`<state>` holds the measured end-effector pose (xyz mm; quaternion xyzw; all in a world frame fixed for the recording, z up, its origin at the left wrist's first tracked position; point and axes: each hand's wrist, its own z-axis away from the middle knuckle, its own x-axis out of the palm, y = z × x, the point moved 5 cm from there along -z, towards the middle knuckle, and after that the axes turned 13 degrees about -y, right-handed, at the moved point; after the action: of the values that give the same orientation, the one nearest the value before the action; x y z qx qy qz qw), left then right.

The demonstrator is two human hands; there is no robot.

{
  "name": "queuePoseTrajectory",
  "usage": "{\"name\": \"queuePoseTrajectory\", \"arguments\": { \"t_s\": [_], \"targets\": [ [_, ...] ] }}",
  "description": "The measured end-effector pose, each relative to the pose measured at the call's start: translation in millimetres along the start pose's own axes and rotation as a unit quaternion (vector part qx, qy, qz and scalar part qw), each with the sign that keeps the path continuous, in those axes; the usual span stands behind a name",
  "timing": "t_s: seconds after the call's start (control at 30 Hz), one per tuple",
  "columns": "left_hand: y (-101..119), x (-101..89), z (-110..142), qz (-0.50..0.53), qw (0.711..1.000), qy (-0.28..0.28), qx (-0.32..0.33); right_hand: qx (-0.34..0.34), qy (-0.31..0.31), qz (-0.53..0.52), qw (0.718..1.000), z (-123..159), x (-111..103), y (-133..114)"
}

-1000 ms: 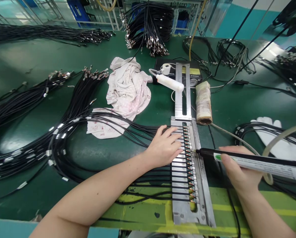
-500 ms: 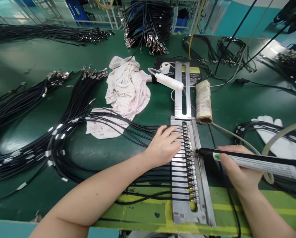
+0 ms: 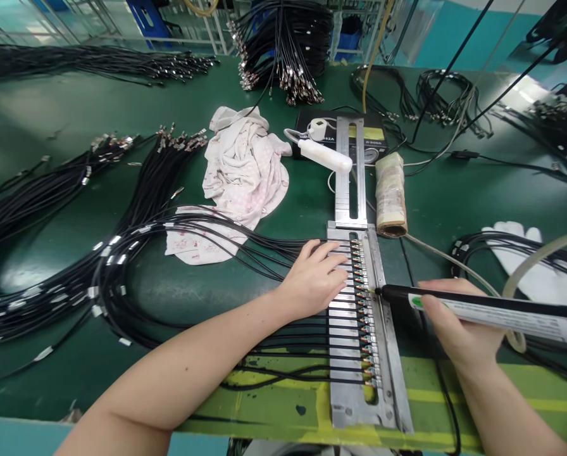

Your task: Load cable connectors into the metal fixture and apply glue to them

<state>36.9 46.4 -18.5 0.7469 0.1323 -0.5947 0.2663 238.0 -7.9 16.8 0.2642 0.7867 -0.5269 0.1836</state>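
A metal fixture (image 3: 343,396) lies lengthwise before me, with a row of black cables (image 3: 307,341) laid side by side across it. Their bared coloured wires and small metal connectors (image 3: 369,350) line its right side. My left hand (image 3: 312,282) rests on the upper cables, palm down, fingers stretched out over the fixture. From the right, my right hand (image 3: 464,323) grips a long black pen-shaped tool (image 3: 483,305) with a white label. Its thin tip is at the connectors near the middle of the row; whether it touches them I cannot tell.
Behind the fixture sit a black box with a gauge (image 3: 371,155) and a white stick-shaped device (image 3: 325,156). A wrapped roll (image 3: 390,193) stands to their right. A crumpled cloth (image 3: 245,171), cable bundles (image 3: 145,180) and a white glove (image 3: 525,266) lie around. Hoses cross the right side.
The tool's tip has shifted very slightly among the connectors. Both hands otherwise stay in place.
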Motion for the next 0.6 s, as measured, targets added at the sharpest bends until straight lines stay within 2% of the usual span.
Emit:
{"name": "queuePoseTrajectory", "arguments": {
  "t_s": [0.6],
  "targets": [
    [0.4,-0.8,0.2,0.004,1.000,-0.001,-0.001,0.015,0.003,0.000,1.000,0.4,-1.2,2.9]
  ]
}}
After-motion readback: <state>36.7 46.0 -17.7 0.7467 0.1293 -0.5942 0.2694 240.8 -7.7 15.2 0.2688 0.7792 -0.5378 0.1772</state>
